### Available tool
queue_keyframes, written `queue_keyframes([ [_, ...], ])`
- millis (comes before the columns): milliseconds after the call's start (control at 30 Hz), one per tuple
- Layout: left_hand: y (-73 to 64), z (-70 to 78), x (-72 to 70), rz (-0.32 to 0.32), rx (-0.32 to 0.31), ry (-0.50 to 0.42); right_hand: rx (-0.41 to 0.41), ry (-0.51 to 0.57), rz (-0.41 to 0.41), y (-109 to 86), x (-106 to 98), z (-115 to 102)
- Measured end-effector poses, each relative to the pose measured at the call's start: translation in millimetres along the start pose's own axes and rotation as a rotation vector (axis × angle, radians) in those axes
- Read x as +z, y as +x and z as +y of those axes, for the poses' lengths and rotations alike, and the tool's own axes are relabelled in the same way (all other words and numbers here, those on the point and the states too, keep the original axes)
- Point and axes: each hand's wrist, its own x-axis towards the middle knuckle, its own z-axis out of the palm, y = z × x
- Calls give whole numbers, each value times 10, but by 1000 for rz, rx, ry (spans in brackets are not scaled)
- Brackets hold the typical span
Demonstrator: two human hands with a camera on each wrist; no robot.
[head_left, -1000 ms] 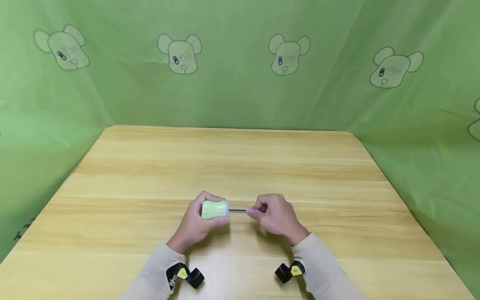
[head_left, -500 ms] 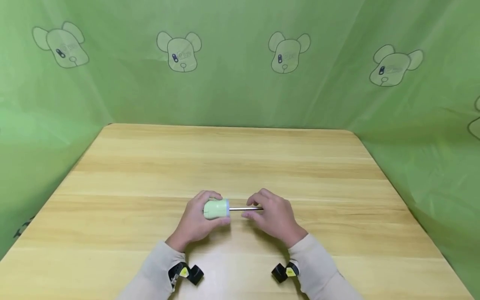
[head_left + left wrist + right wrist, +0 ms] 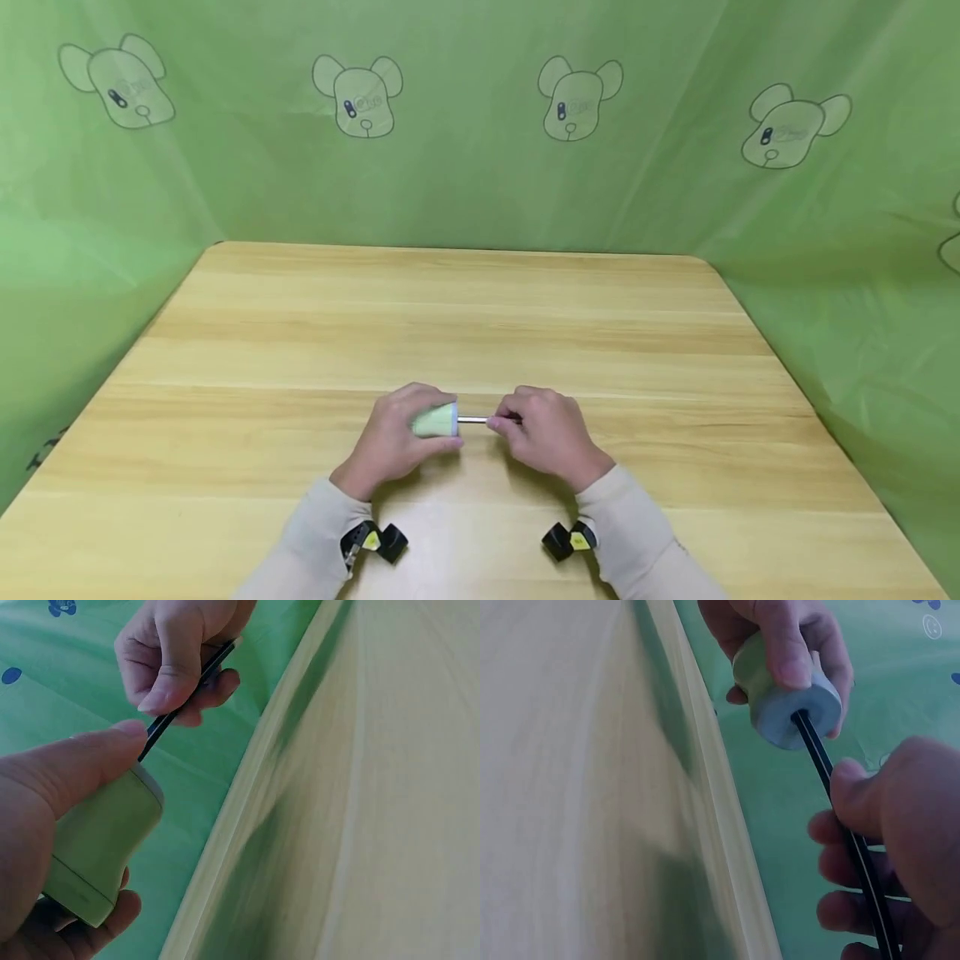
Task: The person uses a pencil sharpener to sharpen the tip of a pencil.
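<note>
Between the two hands lies a screwdriver with a stubby light-green handle and a straight, dark metal shaft. My left hand grips the handle, thumb along the near side and fingers over the far side. A pale blue-grey end face surrounds the spot where the shaft enters the handle, seen in the right wrist view. My right hand pinches the shaft between thumb and curled fingers, a short way out from the handle. In the head view the shaft's far end is hidden behind the right hand.
Both hands are over the near middle of a light wooden table. A green cloth printed with bear heads stands behind and along the sides. Black wrist cameras sit on both sleeves.
The right fingers loosened from the shaft half a second ago and now pinch it again. My left fingers have moved further over the handle, covering more of it. The view has tilted slightly down.
</note>
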Motion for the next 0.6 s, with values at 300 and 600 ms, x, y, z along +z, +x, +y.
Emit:
queue_keyframes([
  [300, -9, 3, 43, 11, 120, 50, -20, 55, 7, 3, 43, -59],
  [600, 9, 0, 51, 118, 24, 35, -37, 84, 77, 11, 30, 29],
])
